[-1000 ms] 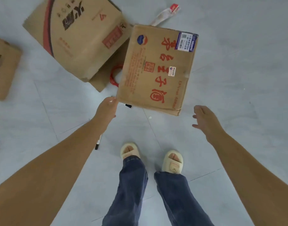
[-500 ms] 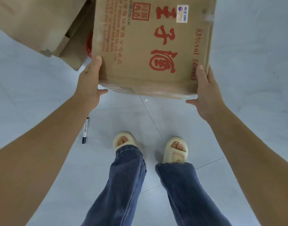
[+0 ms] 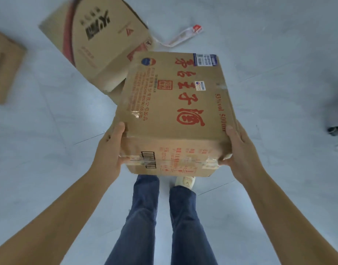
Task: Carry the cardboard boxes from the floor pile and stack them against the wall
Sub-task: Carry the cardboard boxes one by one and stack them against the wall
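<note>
Head view: left hand (image 3: 108,150) and right hand (image 3: 238,148) are gripping a cardboard box (image 3: 175,115) by its sides; loosening could be letting it slip.

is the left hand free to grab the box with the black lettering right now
Probably not. The left hand grips one side of the red-lettered box, the right hand the other, and that load sits between the person and the box with black lettering on the floor.
</note>
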`<state>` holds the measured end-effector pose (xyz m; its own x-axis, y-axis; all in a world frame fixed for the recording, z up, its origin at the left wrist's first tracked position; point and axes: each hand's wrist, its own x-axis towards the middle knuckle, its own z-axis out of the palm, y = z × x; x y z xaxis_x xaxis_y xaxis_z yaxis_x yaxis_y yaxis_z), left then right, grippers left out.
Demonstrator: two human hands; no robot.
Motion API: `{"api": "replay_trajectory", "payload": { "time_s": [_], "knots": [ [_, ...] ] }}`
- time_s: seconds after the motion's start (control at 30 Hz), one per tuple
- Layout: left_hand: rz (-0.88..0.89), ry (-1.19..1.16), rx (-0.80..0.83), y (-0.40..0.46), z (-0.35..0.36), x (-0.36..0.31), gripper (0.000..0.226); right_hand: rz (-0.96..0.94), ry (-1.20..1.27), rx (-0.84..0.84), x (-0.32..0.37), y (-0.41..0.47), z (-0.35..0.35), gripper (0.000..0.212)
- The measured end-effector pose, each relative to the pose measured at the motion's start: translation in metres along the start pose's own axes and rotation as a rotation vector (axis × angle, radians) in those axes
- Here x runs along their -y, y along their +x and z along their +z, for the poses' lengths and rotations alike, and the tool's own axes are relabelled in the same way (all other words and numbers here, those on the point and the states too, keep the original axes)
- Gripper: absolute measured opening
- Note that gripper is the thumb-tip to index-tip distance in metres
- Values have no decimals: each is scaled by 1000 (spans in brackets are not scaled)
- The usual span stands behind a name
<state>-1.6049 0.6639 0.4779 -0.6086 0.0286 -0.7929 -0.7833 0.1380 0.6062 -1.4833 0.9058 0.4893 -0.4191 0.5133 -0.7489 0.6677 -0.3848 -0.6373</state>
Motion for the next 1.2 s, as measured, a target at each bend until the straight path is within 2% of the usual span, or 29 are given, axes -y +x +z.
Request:
{"api": "replay_trajectory", "payload": {
  "time_s": [0.2,0.4,0.5,0.6,0.87,1.03,1.2],
  "knots": [
    [91,-44,-136,-124,-72,-27,17,-85,-16,148,26,-112,14,28],
    [151,-188,-301,-221,-105,-9,17,-145,-105,345,44,-162,16,23],
    [170,-252,-382,-264,-101,9,20,-123,-172,427,55,-176,6,21],
    [182,-332,-481,-307,-87,35,26,-187,-283,533,64,-190,-9,21],
    [180,-659,-745,-413,-41,118,17,-297,-576,796,66,-244,-36,24],
    [204,-853,-923,-475,-25,177,21,-312,-732,955,46,-292,-29,25],
    [163,-1014,-1070,-533,-13,245,35,-371,-859,1099,2,-344,-22,19]
  ]
}}
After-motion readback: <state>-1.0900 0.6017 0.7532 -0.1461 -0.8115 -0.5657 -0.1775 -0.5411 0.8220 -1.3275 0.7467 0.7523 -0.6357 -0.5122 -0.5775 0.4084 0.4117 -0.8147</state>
